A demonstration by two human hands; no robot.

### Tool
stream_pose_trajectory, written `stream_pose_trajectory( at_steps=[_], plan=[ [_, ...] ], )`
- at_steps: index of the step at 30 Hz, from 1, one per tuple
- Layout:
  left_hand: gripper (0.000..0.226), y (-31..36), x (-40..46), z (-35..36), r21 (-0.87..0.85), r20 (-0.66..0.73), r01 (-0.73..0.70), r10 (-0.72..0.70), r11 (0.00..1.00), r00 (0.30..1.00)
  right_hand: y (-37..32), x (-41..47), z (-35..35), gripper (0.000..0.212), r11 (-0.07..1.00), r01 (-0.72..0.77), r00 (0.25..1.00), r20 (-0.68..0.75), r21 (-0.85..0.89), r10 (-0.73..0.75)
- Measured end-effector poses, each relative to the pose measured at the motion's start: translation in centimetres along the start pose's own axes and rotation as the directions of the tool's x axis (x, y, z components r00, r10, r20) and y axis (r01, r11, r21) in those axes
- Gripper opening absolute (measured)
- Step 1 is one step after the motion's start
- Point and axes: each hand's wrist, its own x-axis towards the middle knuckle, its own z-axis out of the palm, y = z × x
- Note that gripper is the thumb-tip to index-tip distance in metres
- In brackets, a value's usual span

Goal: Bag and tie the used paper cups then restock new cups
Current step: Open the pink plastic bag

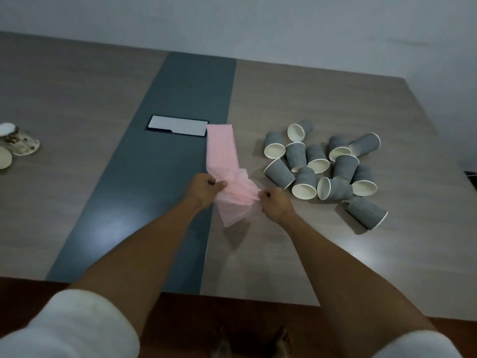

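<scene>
Cups (321, 166), grey, lie tipped in a heap on the desk (296, 94), right of the pink bag (227, 161). Step judged: opening the bag mouth; layers should be rubbed apart and spread wide before loading. Left hand (205, 186) and right hand (275, 201) each hold a pinching grip on the crumpled near end.

Thin pink plastic bag (227, 174), ribbed grey paper cups (322, 166), satin wood-grain table (322, 94).

Crumpled pink bag (227, 174) beside toppled grey cups (325, 169), patterned cups (18, 144) far left
</scene>
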Motion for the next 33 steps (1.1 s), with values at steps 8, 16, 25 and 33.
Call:
stream_pose_trajectory(
  at_steps=[8, 16, 25, 33],
  plan=[
    [0.047, 6.9, 1.0, -5.5, 0.033, -0.152, -0.131, 0.134, 0.991, 0.979, -5.3, 0.4, -8.8, 0.02, 0.921, 0.016, 0.922, -0.362, 0.39, 0.137],
    [0.096, 9.8, -0.7, -8.3, 0.16, -0.296, -0.079, 0.125, 0.984, 0.947, -8.6, 0.6, -12.3, 0.026, 0.841, 0.187, 0.836, -0.532, 0.508, 0.135],
    [0.013, 12.9, -0.6, -4.9, 0.306, -0.058, -0.378, 0.413, 0.874, 0.909, -8.8, 0.2, -11.3, 0.021, 0.825, 0.219, 0.893, -0.447, 0.52, 0.045],
    [0.03, 15.1, -0.8, -2.9, 0.142, -0.233, -0.342, 0.367, 0.929, 0.9, -8.5, -2.9, -10.4, 0.114, 0.989, 0.128, 0.942, -0.322, 0.075, -0.098]
  ],
)
